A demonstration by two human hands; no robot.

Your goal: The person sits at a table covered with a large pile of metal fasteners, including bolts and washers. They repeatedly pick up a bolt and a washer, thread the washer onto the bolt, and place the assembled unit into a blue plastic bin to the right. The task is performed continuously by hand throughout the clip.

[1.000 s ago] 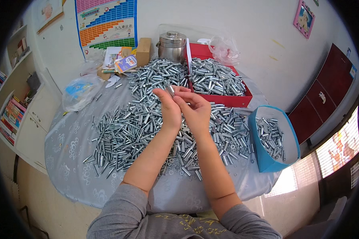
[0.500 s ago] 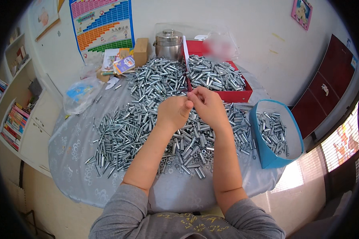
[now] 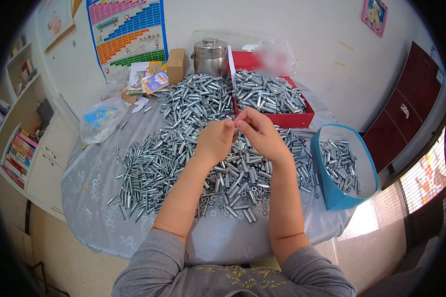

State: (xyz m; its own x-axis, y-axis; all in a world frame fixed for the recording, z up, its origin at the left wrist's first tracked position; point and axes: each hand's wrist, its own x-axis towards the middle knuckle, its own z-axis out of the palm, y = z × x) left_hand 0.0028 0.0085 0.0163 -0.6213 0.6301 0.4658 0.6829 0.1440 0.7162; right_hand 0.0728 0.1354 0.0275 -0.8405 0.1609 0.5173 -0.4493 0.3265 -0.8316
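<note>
On the grey patterned tablecloth (image 3: 94, 208), a clear plastic bag (image 3: 101, 119) lies at far left beside a broad heap of loose silver bolts (image 3: 183, 143) that covers most of the surface. Above the heap, the left hand (image 3: 215, 141) and right hand (image 3: 260, 133) meet fingertip to fingertip, pinched together on a small metal piece too tiny to identify. To the right, a red tray (image 3: 282, 119) holds many bolts and a blue bin (image 3: 339, 171) is partly filled, suggesting that much of the heap remains to be handled.
</note>
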